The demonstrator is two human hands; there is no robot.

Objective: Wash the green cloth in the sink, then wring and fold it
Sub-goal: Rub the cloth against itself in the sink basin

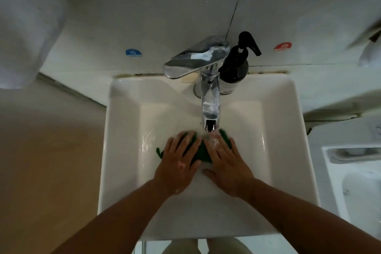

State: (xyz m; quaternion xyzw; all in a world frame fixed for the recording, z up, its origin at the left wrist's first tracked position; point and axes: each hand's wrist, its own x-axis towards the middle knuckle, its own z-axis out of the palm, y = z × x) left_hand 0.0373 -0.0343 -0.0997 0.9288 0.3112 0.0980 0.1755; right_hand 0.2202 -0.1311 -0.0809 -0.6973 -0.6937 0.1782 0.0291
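The green cloth (201,153) lies flat on the bottom of the white sink (123,150), under the chrome tap's spout (210,113). My left hand (179,161) rests flat on the cloth's left part with straight, spread fingers. My right hand (224,161) lies flat on its right part, fingers straight, with soap foam on the fingers. Water runs from the spout onto my right fingers. Most of the cloth is hidden under both hands; green corners show at the left and upper right.
A black soap pump bottle (235,68) stands on the sink's back rim, right of the tap. The tap lever (195,57) points left. Blue and red stickers mark the tiled wall. A white towel (24,27) hangs at the left.
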